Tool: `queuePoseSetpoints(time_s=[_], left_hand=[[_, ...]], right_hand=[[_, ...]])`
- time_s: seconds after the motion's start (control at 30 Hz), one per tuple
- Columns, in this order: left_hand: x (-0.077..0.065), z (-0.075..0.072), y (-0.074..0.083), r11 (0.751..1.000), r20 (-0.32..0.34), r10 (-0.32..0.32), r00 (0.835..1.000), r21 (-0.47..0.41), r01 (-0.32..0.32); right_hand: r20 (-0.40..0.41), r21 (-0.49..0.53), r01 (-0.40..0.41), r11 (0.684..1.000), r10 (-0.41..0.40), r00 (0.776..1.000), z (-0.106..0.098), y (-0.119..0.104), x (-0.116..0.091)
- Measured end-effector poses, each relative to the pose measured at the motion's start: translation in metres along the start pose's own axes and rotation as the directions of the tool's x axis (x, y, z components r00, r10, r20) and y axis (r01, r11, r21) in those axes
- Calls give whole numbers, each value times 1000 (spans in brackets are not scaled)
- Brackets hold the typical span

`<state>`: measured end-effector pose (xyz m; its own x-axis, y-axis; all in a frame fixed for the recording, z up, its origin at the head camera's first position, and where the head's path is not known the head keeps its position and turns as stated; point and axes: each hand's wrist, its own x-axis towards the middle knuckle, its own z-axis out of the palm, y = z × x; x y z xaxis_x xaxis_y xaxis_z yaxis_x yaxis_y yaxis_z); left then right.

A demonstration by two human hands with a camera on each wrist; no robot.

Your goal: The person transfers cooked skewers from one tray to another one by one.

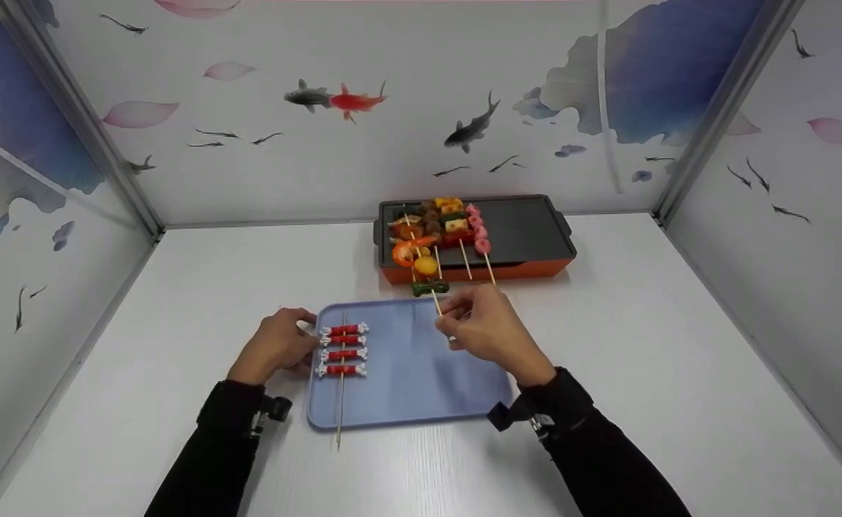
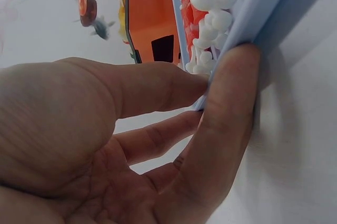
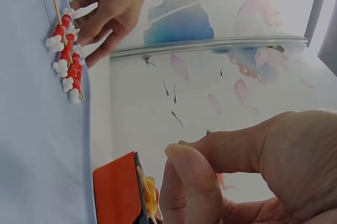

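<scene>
My right hand [image 1: 489, 324] pinches the bare end of a wooden food skewer [image 1: 426, 266] between thumb and fingers. Green, yellow and orange shrimp-like pieces are threaded on it, raised at the front of the grill [image 1: 525, 230]. In the right wrist view the fingertips largely hide the stick. At the left, my left hand [image 1: 277, 346] grips the edge of a blue tray [image 1: 421, 413], its thumb and fingers [image 2: 231, 92] about the rim. On the tray's left side lies a skewer of red-and-white bone-shaped pieces [image 1: 343, 355], its stick jutting past the front edge.
Several other skewers lie across the left half of the black-topped orange grill, one with pink pieces [image 1: 481, 233]. Both stand on a white table [image 1: 643, 323]. Walls printed with fish and petals [image 1: 421, 143] enclose the back and sides.
</scene>
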<state>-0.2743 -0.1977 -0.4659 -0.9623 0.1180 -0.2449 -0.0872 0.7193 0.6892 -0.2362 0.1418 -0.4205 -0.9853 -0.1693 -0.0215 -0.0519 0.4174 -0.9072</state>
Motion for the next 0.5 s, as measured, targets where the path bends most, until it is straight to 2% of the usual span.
queuePoseSetpoints(time_s=[0.27, 0.5], left_hand=[[-2, 0, 1, 1000, 3, 26, 1000, 10, -26], [-2, 0, 1, 1000, 1, 3, 1000, -7, -3]], right_hand=[[58, 26, 11, 1000, -13, 998, 14, -2, -8], [107, 24, 44, 999, -47, 993, 26, -2, -14]])
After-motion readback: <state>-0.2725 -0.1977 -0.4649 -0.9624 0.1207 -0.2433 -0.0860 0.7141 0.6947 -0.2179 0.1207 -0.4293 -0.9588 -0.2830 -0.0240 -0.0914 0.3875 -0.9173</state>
